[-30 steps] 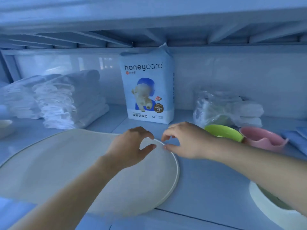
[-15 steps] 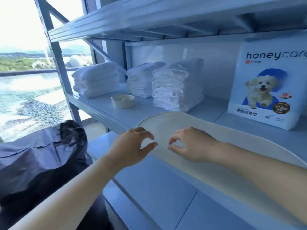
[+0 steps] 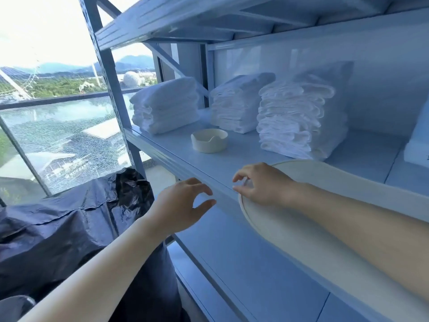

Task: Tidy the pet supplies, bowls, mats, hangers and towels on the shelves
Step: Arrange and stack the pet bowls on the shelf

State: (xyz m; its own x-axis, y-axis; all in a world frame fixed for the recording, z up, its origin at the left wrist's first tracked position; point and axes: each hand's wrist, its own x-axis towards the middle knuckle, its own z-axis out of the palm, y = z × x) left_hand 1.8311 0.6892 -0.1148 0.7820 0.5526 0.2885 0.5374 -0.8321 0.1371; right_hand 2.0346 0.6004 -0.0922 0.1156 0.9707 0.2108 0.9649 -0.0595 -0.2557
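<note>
A large cream oval mat (image 3: 329, 180) lies on the blue shelf (image 3: 183, 147), its left end hanging over the shelf's front edge. My right hand (image 3: 260, 184) rests on that left end, thumb and fingers curled at the rim. My left hand (image 3: 183, 205) hovers in front of the shelf edge, just left of the mat, fingers apart and holding nothing. A small cream bowl (image 3: 209, 140) with a notched rim stands further back. Three stacks of folded white towels (image 3: 299, 117) line the back of the shelf.
A white pet-pad package (image 3: 417, 140) shows at the right edge. A black plastic-covered bulk (image 3: 69, 228) stands on the floor at the left, beside a cracked glass railing. Another shelf runs overhead and a lower one (image 3: 255, 275) under my arms.
The view has swung left along the shelf: the package, green and pink bowls slid out of sight, and the towels and small bowl came in. Both hands now sit at the mat's left end.
</note>
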